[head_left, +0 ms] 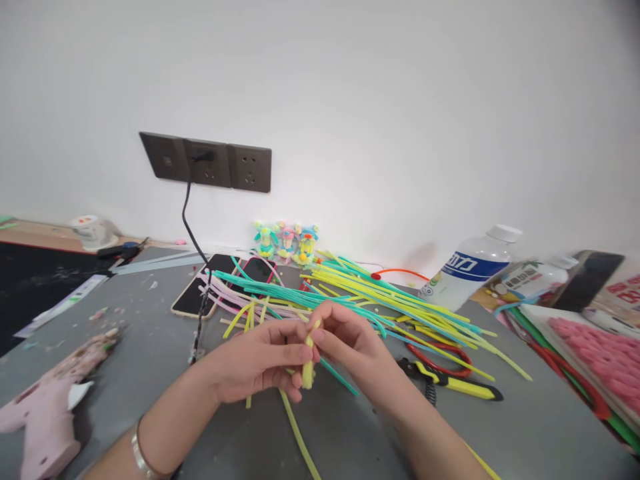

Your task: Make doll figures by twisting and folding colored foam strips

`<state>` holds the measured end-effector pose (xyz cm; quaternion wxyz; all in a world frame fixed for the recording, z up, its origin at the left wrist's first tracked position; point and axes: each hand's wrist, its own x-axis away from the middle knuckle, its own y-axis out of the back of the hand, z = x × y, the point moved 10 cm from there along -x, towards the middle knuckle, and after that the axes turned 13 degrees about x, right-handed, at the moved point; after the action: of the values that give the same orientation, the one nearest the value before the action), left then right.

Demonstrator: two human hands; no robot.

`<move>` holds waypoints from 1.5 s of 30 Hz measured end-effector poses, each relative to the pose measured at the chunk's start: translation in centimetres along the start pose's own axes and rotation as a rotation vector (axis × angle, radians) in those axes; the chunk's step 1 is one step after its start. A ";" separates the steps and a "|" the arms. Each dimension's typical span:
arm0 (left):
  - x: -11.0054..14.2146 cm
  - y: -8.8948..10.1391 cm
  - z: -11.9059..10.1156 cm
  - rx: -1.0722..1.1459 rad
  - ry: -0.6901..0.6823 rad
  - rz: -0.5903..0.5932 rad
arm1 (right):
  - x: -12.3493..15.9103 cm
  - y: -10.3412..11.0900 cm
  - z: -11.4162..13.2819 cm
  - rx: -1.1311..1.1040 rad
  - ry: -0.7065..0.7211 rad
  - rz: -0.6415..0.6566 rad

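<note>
Between my two hands, over the middle of the grey table, is a small bundle of twisted yellow pipe cleaner point(308, 375). My left hand point(267, 357) pinches it from the left with thumb and fingers. At its upper end, the thumb and forefinger of my right hand point(345, 340) close on it. A long yellow-green pipe cleaner point(299, 437) runs down below my hands toward the near edge; whether it joins the bundle is hidden. Behind my hands lie teal pipe cleaners point(280, 288) and yellow pipe cleaners point(385, 293) in loose heaps.
Small fuzzy figures point(287, 241) stand against the wall. Yellow-handled pliers point(453, 383) lie right of my hands, near a plastic bottle point(467, 270). At left are a pink glue gun point(47, 407) and a phone point(193, 297), with a black cable point(186, 213) crossing it.
</note>
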<state>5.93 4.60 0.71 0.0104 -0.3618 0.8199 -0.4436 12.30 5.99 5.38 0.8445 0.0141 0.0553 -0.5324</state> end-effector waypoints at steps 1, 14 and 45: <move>0.0 0.0 -0.1 0.001 -0.008 -0.005 | 0.0 0.2 0.3 0.042 0.026 -0.027; 0.1 0.0 -0.5 -0.017 -0.030 -0.044 | 0.2 2.1 1.5 0.350 0.101 -0.191; 0.3 0.0 -2.7 -0.084 -0.256 -0.078 | 0.9 2.4 2.7 0.452 0.196 -0.320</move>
<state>4.75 6.37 2.47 0.0825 -0.4471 0.8151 -0.3590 15.08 6.00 7.93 0.7158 0.2444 0.0182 -0.6539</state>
